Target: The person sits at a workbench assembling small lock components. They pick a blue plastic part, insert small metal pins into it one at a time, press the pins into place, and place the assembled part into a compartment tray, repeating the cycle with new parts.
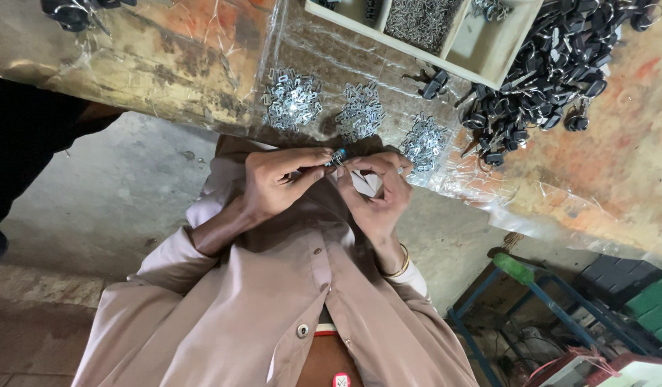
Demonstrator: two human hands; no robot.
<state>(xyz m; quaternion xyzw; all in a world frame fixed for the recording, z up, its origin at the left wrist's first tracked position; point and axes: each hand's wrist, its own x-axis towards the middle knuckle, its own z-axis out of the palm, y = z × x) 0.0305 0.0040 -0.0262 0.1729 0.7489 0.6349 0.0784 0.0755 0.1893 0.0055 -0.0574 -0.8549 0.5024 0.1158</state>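
- A small blue-tipped metal part (pixel 339 158) is pinched between the left hand (pixel 277 183) and right hand (pixel 377 190), just below three heaps of metal clips (pixel 293 99) on the worktop (pixel 202 57).
- An assembly step appears under way; fine fingertip alignment seems needed next.

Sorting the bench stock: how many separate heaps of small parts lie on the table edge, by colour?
Silver metal clip heaps: 3
Black part heaps: 1
Total: 4
The left hand and right hand pinch a small part between them.
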